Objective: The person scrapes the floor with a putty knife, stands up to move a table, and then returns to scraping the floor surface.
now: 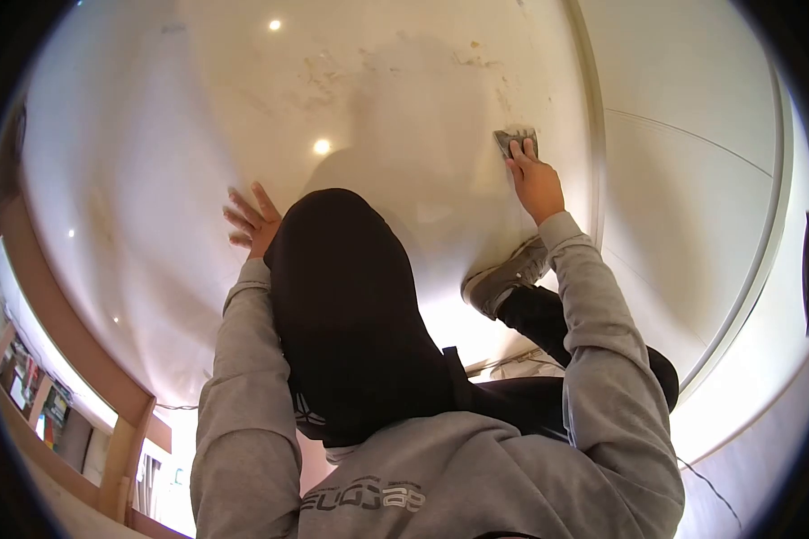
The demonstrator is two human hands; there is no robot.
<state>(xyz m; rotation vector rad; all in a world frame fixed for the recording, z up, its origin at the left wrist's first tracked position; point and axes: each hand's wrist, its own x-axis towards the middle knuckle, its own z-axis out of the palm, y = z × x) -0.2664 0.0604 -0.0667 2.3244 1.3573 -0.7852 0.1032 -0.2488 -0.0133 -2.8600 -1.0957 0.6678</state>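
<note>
My right hand grips a small dark, flat scraper-like tool and presses it against the glossy pale surface at the upper right. Whitish smears lie around the tool's upper edge. To the left, my left hand has its fingers spread beside my raised knee and holds nothing. Part of that hand is hidden by the knee. Brownish marks are scattered over the upper part of the surface.
My shoe rests below my right hand. A raised edge strip borders the surface, with a pale panel beyond it. Wooden framing and shelved items stand at the left. Thin cables run low at both sides.
</note>
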